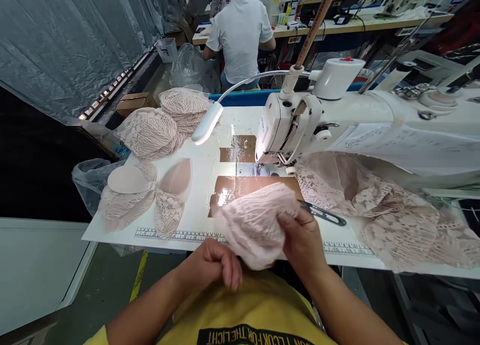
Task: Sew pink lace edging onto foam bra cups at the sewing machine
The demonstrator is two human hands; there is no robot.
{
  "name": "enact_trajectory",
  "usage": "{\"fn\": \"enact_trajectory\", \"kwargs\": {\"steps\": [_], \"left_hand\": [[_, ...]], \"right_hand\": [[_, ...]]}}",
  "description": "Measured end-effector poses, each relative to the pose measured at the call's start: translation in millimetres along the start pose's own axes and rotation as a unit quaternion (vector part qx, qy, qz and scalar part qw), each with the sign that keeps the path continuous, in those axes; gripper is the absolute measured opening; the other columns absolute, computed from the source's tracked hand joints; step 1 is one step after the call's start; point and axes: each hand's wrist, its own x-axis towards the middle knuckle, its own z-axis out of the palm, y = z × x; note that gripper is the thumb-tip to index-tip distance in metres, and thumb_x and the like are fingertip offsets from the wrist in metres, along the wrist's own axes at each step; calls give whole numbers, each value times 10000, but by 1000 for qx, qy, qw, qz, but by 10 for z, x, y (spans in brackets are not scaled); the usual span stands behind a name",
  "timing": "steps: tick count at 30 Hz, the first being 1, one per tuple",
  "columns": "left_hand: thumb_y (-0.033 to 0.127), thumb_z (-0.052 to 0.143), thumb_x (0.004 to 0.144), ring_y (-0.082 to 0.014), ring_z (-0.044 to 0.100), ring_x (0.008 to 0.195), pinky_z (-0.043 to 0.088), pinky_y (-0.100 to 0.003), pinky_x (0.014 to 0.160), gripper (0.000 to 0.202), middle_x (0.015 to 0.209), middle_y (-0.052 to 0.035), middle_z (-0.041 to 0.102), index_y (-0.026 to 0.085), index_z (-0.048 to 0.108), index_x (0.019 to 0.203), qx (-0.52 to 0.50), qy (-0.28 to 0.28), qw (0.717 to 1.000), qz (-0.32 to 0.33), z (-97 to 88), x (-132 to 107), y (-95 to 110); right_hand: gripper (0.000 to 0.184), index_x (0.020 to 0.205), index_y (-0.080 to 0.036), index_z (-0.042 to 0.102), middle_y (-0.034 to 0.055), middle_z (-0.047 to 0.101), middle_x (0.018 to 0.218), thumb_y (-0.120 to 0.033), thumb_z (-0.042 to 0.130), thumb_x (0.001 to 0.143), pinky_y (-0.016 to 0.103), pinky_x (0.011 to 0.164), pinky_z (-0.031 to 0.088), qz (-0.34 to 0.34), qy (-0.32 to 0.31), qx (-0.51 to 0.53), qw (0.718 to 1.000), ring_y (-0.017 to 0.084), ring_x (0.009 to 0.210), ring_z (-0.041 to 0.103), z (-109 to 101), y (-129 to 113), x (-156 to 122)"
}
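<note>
My right hand (302, 237) pinches the edge of a pale pink lace bra cup (258, 217) between thumb and fingers, holding it up over the table's front edge. To the cup's left, my left hand (217, 265) is loosely closed, fingers curled downward, with no cloth showing in it. Black thread snips (326, 215) lie just right of my right hand, their tips partly hidden behind it. Behind the cup stands a white sewing machine (277, 125), its needle area lit.
Stacked lace cups (150, 132) sit at the back left, with loose cup pieces (174, 195) nearer. Lace fabric (405, 220) spreads over the right side. A lamp (208, 122) hangs above the white table (202, 235), which bears a printed ruler. A person (242, 37) sits beyond.
</note>
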Motion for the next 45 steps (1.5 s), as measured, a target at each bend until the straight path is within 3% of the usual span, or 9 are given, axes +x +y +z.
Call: {"fn": "enact_trajectory", "kwargs": {"steps": [2,4,6,8,14,22,27,35,45], "left_hand": [[234,641,817,-168,618,621,504,-303,653,305,599,-70,647,155,646,522,96,-58,993,32,-99,-100,116],[256,638,826,-212,640,893,508,-331,806,108,925,-97,697,186,717,800,221,-1,969,115,-151,-142,267],[274,740,738,-265,502,1205,422,-377,1004,455,1301,-99,554,240,619,1176,349,91,916,179,-157,-113,411],[298,815,648,-289,430,1276,371,-392,1063,773,1411,-97,448,256,473,1340,423,115,883,169,-138,-35,499],[322,644,825,-158,580,818,492,-257,725,325,967,-48,609,178,567,1107,390,75,912,101,-83,129,348],[271,681,807,-185,598,965,488,-279,832,655,1133,-75,597,226,352,1371,379,108,912,118,-66,113,322],[251,552,884,-156,618,840,486,-249,757,228,968,-52,665,171,614,1089,451,65,879,138,-32,153,433],[254,537,880,-153,595,751,451,-245,690,209,865,-54,666,150,632,1034,532,74,830,153,-2,145,479],[332,460,932,-112,465,628,370,-230,588,266,695,-12,543,129,599,831,428,87,895,94,-59,253,464]], "right_hand": [[218,747,-227,711,-14,666,674,-368,823,623,264,586,500,5,-10,-25,1000,132,585,576,-26,-59,45],[195,688,-203,676,-25,626,642,-326,818,637,225,541,456,31,-91,-92,991,109,558,542,-21,-93,54],[185,668,-188,650,-23,613,648,-305,795,673,214,530,425,42,-191,-164,967,105,568,531,13,-105,27],[146,723,-188,660,-8,637,703,-308,742,739,225,572,432,26,-260,-219,940,121,626,555,55,-106,-12],[191,698,-187,640,10,622,722,-317,629,838,246,606,417,-75,-239,-301,920,136,666,548,75,-99,-28],[166,668,-193,589,-2,624,695,-233,606,827,241,591,441,-123,-194,-309,923,127,631,563,94,-48,-39],[101,697,-194,627,25,699,818,-187,621,798,246,632,483,-143,-178,-303,925,149,717,645,136,-47,-31],[145,664,-197,595,18,690,732,-206,608,808,249,590,484,-114,-180,-307,928,146,654,632,176,-57,-45],[197,899,-207,648,40,658,882,-381,660,808,280,686,498,-56,-190,-263,944,155,762,609,-30,-135,151]]}}
